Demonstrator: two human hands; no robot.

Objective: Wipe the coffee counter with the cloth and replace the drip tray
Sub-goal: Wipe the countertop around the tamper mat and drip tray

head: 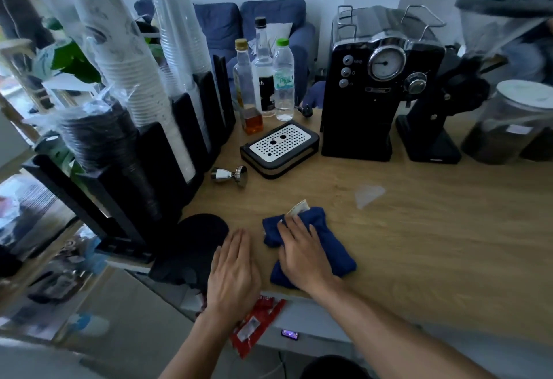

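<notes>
Right hand [302, 254] is flat, fingers spread, pressing the blue cloth [339, 254] onto the counter [434, 229] near the front edge. Left hand [233, 271] lies just beside it, released, fingers straight and together, palm over the edge. Drip tray [279, 148] sits out on the counter farther back, just left of the coffee machine [380, 94]. Tamper [230, 175] lies on its side near the tray's left corner, with bottles [263, 79] behind. Cup rack [134, 154] walls the left side, and a black mat [197, 238] is beside the left hand. Clear scrap [369, 194] lies beyond the cloth. Bare wood opens rightward, with the grinder [428, 115] and jar [514, 121] at the far right.
</notes>
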